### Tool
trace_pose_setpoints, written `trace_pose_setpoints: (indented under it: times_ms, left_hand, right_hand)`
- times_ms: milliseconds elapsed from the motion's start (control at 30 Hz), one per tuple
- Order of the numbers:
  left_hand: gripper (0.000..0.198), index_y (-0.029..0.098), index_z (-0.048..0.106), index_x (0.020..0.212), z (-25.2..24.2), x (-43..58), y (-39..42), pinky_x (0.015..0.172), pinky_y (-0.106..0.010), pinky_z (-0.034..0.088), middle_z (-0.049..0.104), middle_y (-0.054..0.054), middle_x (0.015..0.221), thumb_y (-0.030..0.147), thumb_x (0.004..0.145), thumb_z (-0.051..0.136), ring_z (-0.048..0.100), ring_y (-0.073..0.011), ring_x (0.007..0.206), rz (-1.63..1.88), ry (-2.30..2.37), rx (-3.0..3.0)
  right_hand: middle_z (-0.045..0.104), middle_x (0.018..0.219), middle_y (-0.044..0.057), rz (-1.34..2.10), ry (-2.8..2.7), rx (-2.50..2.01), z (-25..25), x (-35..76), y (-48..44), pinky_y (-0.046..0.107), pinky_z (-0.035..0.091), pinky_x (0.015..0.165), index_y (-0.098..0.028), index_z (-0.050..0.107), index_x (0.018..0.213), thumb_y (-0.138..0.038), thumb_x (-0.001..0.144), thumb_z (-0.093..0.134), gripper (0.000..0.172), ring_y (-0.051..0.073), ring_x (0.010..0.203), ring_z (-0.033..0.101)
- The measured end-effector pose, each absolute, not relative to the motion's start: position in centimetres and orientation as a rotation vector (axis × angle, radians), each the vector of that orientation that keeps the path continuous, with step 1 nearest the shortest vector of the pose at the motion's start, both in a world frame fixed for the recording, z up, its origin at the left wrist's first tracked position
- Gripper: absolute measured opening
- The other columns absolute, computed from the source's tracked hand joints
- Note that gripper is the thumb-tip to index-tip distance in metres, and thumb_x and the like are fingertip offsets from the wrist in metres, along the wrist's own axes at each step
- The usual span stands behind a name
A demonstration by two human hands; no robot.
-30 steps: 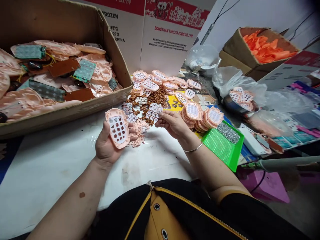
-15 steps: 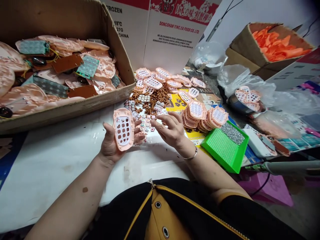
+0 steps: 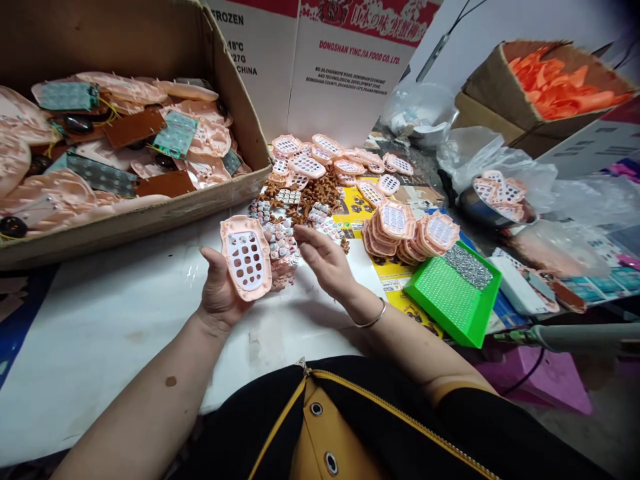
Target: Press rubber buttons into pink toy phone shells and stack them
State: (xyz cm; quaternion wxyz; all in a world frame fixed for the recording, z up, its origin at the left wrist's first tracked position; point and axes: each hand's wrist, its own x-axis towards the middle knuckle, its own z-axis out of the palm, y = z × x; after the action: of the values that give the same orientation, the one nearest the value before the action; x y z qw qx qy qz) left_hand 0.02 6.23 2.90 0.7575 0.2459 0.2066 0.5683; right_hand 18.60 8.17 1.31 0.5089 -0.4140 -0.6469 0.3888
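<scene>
Pink keypad faceplate (image 3: 246,257) is gripped in our left hand (image 3: 219,290). Our right hand (image 3: 327,265) hovers open at its 3 o'clock, beside loose button pads (image 3: 280,241). At 12 o'clock, the carton (image 3: 345,80) reads "FROZEN" and "DONGSHAN".

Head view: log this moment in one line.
left hand: holds pink keypad shell | right hand: open, beside button mats | green tray: at right

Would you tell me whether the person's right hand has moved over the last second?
Yes. The right hand has shifted left, away from the stacked pink panels and closer to the pink faceplate in the left hand.
</scene>
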Motion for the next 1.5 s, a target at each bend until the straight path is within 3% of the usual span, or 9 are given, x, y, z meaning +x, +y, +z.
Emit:
trace_pose_setpoints:
  times_ms: [100,233,433,633,833,1000,1200,1300,1500]
  left_hand:
    - [0.083,0.021,0.065,0.122,2.8,0.2,6.2,0.094,-0.052,0.058,0.074,-0.01,0.11,0.075,0.06,0.079,0.068,-0.0375,0.111,1.197,0.401,0.521]
    - [0.085,0.018,0.067,0.12,2.4,0.1,6.3,0.098,-0.055,0.056,0.072,-0.015,0.117,0.073,0.058,0.081,0.063,-0.0409,0.12,1.178,0.392,0.506]
    - [0.08,0.023,0.066,0.124,2.3,0.1,6.4,0.099,-0.045,0.056,0.074,-0.009,0.115,0.067,0.06,0.084,0.059,-0.0355,0.127,1.186,0.406,0.488]
    - [0.083,0.021,0.065,0.128,2.3,0.3,6.2,0.107,-0.04,0.05,0.072,-0.009,0.119,0.058,0.058,0.09,0.059,-0.0312,0.129,1.224,0.437,0.494]
    - [0.087,0.023,0.06,0.136,1.9,-0.2,6.3,0.095,-0.032,0.057,0.071,-0.007,0.119,0.056,0.061,0.09,0.061,-0.0282,0.126,1.176,0.442,0.488]
    - [0.089,0.024,0.058,0.138,2.4,-0.1,6.2,0.1,-0.035,0.055,0.069,-0.009,0.123,0.06,0.061,0.088,0.058,-0.0307,0.129,1.155,0.411,0.537]
    - [0.081,0.02,0.065,0.125,2.6,-0.3,6.5,0.113,-0.045,0.044,0.067,-0.013,0.128,0.072,0.065,0.078,0.048,-0.035,0.139,1.185,0.419,0.625]
    - [0.072,0.02,0.066,0.122,2.4,-0.6,6.7,0.114,-0.047,0.043,0.067,-0.012,0.127,0.072,0.073,0.072,0.045,-0.0346,0.141,1.208,0.412,0.666]
    - [0.056,0.025,0.063,0.127,2.7,-1.3,6.8,0.107,-0.044,0.049,0.072,-0.006,0.116,0.044,0.077,0.08,0.053,-0.0316,0.133,1.31,0.395,0.667]
  right_hand:
    - [0.074,0.113,0.006,1.123,-1.47,-0.977,0.5,17.4,8.0,0.035,0.055,0.095,-0.024,0.072,0.111,-0.059,0.082,0.071,0.046,0.02,0.102,0.069]
    - [0.077,0.105,0.003,0.979,-1.337,-1.014,0.8,17.2,8.1,0.035,0.055,0.093,-0.024,0.076,0.1,-0.048,0.09,0.066,0.028,0.019,0.099,0.07]
    - [0.078,0.107,0.006,0.198,-1.892,-0.844,2.9,17.4,7.4,0.034,0.056,0.088,-0.023,0.071,0.12,-0.022,0.097,0.055,0.027,0.017,0.096,0.073]
    - [0.077,0.111,0.01,-0.324,-2.107,-0.706,3.4,15.6,7.1,0.035,0.054,0.095,-0.014,0.068,0.114,-0.016,0.097,0.053,0.022,0.018,0.104,0.072]
    - [0.075,0.116,0.011,-0.335,-2.297,-0.629,3.2,15.8,7.7,0.039,0.052,0.1,-0.015,0.068,0.116,-0.028,0.101,0.051,0.026,0.019,0.107,0.069]
    - [0.067,0.132,0.016,-0.269,-2.466,-0.614,2.9,16.8,7.3,0.046,0.047,0.11,-0.015,0.063,0.129,-0.061,0.098,0.046,0.058,0.025,0.124,0.062]
    - [0.068,0.132,0.012,-0.403,-2.354,-0.604,2.1,16.8,6.7,0.038,0.047,0.111,-0.012,0.064,0.126,-0.022,0.1,0.05,0.031,0.02,0.127,0.062]
    - [0.067,0.135,0.012,-0.242,-2.326,-0.622,2.2,16.7,6.8,0.039,0.046,0.113,-0.015,0.061,0.13,-0.023,0.102,0.048,0.032,0.018,0.13,0.06]
    - [0.067,0.131,0.014,0.035,-2.271,-0.657,3.2,19.1,7.1,0.039,0.051,0.1,-0.016,0.057,0.133,-0.037,0.103,0.048,0.038,0.02,0.123,0.063]
